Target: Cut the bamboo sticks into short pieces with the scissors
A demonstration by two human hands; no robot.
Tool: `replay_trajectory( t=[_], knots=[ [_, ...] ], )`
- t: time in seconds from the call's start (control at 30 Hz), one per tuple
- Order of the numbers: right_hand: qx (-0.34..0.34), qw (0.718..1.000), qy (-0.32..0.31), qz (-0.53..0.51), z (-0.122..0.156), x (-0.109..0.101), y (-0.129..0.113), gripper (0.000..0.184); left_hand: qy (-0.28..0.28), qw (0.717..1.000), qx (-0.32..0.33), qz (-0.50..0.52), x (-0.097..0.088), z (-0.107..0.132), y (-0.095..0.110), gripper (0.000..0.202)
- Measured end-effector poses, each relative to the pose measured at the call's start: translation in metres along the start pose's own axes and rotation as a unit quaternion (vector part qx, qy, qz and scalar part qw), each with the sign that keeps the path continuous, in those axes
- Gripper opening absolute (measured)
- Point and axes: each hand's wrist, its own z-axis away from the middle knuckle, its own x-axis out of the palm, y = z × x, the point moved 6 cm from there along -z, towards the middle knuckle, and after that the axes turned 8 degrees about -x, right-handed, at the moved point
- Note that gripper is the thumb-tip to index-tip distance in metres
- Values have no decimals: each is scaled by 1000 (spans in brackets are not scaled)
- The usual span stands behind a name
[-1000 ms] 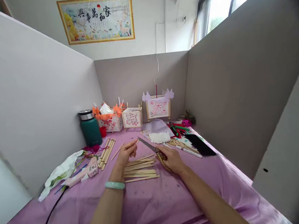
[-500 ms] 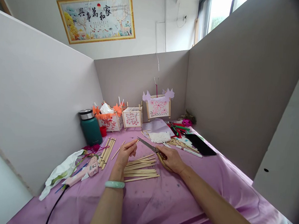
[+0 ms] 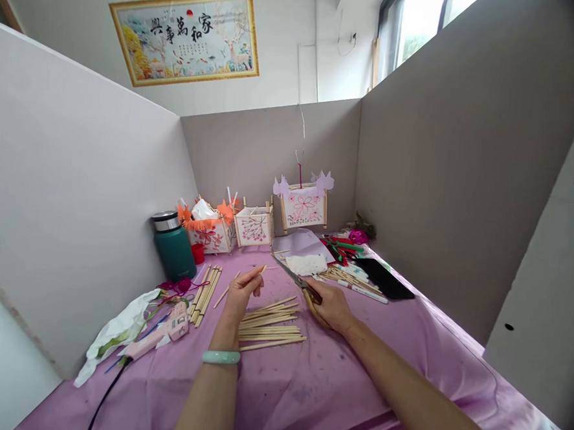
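Observation:
My left hand pinches a thin wooden stick that points up and to the right. My right hand grips a pair of scissors by the handles, the blades pointing left toward the stick's tip but apart from it. Below both hands a pile of wooden sticks lies on the purple cloth. A green bangle circles my left wrist.
A second bundle of sticks and a pink glue gun with a black cord lie at the left. A teal flask and three paper lanterns stand at the back. Pens, red and green scraps and a black phone sit at the right. Grey partitions enclose the table.
The scissors have swung a little to the right, away from the stick's tip. My left hand keeps hold of the stick in nearly the same place.

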Motion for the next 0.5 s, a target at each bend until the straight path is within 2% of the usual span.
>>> replay_trajectory(
  t=[0.2,0.5],
  knots=[
    [-24,1000,-2,9,1,1,-2,36,37,999,15,-13,-4,-1,3,36],
    [-18,999,-20,29,1,4,-3,37,49,998,34,-28,-2,-1,8,31]
  ],
)
